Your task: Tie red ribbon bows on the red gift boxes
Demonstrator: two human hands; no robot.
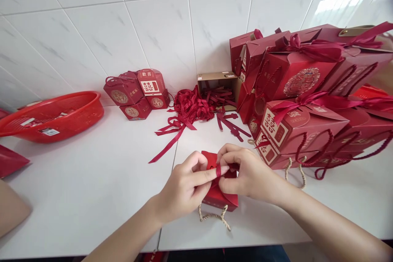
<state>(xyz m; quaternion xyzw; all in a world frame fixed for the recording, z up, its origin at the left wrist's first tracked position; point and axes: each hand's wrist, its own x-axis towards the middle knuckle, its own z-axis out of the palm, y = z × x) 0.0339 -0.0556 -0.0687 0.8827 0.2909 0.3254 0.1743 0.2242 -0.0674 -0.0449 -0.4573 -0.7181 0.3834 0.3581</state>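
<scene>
A small red gift box (225,199) with a beige rope handle (211,215) sits near the table's front edge. Over its top, my left hand (186,184) and my right hand (242,170) meet, closed in pinches on a dark red ribbon (218,170). The ribbon loops round my left index finger. My fingers cover much of the box lid, and the ribbon's ends are hidden. Behind the box lies a heap of loose red ribbons (192,105), with one strand trailing toward the front left.
Stacked red gift boxes (302,82) with bows fill the right side. An open carton (216,76) holding dark red strips stands against the tiled wall. Several small boxes (135,96) are left of it. A red plastic basket (61,118) stands far left.
</scene>
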